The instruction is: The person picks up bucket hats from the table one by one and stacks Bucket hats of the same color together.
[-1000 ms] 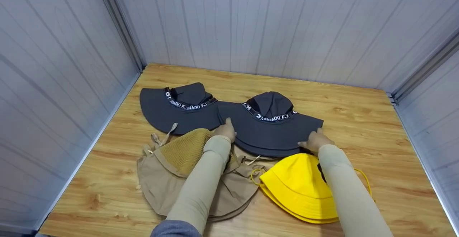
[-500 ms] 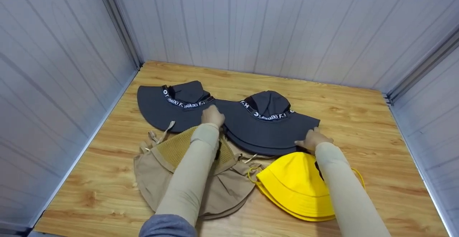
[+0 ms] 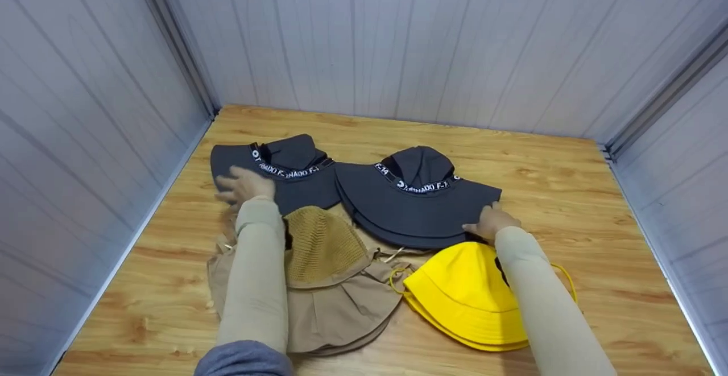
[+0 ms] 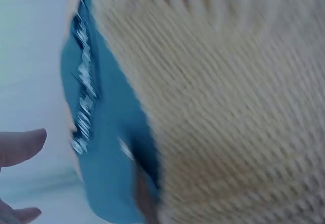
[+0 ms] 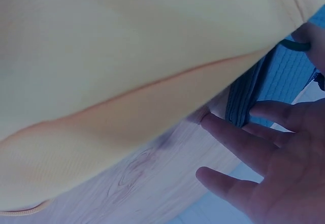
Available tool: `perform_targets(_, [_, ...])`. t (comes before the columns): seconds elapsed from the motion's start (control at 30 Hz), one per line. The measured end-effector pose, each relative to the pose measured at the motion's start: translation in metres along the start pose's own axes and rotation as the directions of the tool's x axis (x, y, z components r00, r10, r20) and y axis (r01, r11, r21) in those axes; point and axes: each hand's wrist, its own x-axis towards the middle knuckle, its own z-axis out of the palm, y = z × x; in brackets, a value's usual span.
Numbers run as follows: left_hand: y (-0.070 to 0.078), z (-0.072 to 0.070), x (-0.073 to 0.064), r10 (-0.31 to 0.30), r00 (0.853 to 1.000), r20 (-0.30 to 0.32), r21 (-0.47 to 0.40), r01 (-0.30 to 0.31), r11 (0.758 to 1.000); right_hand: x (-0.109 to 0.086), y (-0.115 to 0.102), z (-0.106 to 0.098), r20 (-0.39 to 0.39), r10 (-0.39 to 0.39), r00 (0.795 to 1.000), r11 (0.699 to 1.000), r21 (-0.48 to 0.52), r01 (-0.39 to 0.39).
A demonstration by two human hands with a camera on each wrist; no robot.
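My left hand (image 3: pixel 245 185) is blurred, with its fingers spread over the brim of the left dark grey sun hat (image 3: pixel 310 192). In the left wrist view a thumb (image 4: pixel 23 147) shows apart from that hat. My right hand (image 3: pixel 492 221) rests at the right brim edge of a second dark grey sun hat (image 3: pixel 421 211), which has a lettered band and another brim beneath it. In the right wrist view straight fingers (image 5: pixel 238 140) touch the stacked brim edges. Below the left hand lies a tan hat (image 3: pixel 327 245) with a mesh crown, partly hidden by the sleeve.
Yellow bucket hats (image 3: pixel 466 296), one stacked in another with a yellow cord, lie under the right forearm. Everything sits on a wood-grain table (image 3: pixel 603 262). Pale panel walls (image 3: pixel 375 40) stand at the back and both sides.
My left hand has left the spot where the two dark hats meet and moved left over the left hat's brim, its fingers spreading. The right hand stays at the right brim.
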Motion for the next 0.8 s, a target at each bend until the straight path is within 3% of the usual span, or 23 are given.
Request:
perform_targets(0.13, [-0.024,-0.006,0.008,-0.102,0.995,0.009,-0.099,0.102,0.99,0.002,-0.002,0.001,-0.007,0.005,1.0,1.0,0.015,-0.005])
perform_targets(0.2, [-0.031,-0.006,0.009,-0.138,0.99,0.018,-0.109,0.14,0.984,0.001,-0.003,0.002,-0.009,0.009,1.0,1.0,0.012,-0.009])
perform_targets(0.27, [-0.036,-0.003,0.009,-0.164,0.986,0.027,-0.062,0.165,0.984,0.0,-0.002,0.003,-0.008,0.015,1.0,1.0,0.011,-0.015])
perform_targets(0.4, [-0.037,0.007,0.009,-0.17,0.985,0.035,-0.003,0.17,0.985,-0.001,-0.001,0.003,-0.007,0.018,1.0,1.0,0.016,-0.018])
perform_targets(0.57, [-0.031,0.018,0.01,-0.184,0.983,0.026,-0.103,0.186,0.977,-0.003,-0.002,0.0,-0.021,0.013,1.0,0.999,0.037,-0.012])
perform_targets(0.7, [-0.031,0.018,0.01,-0.217,0.975,0.041,-0.173,0.221,0.96,-0.004,-0.003,0.0,-0.023,0.016,1.0,0.998,0.057,-0.015])
perform_targets(0.8, [-0.033,0.016,0.009,-0.206,0.976,0.064,-0.213,0.215,0.953,-0.005,-0.003,0.001,-0.016,0.02,1.0,0.998,0.057,-0.019])
